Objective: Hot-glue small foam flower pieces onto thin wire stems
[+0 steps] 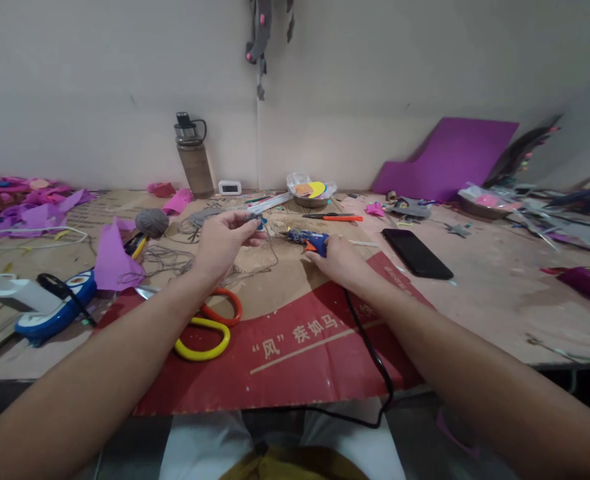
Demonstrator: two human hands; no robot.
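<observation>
My right hand (345, 265) is wrapped round the handle of a blue hot glue gun (317, 241) with an orange trigger. Its nozzle points left, and a glue stick sticks out behind. To the left, my left hand (227, 239) pinches a small blue and grey piece (261, 220), too small to make out fully. Grey yarn (275, 257) trails down from it to a tangle on the cardboard. Below my left wrist lie scissors with red and yellow handles (205, 339), their blades partly hidden by my forearm.
Red-printed cardboard (295, 360) covers the table's front. A black phone (417, 253) lies right. A bottle (195, 160), small clock (229, 187) and bowl (312, 200) stand along the wall. Left are a yarn ball (151, 223) and purple felt (109, 257). The black cord (369, 347) hangs over the edge.
</observation>
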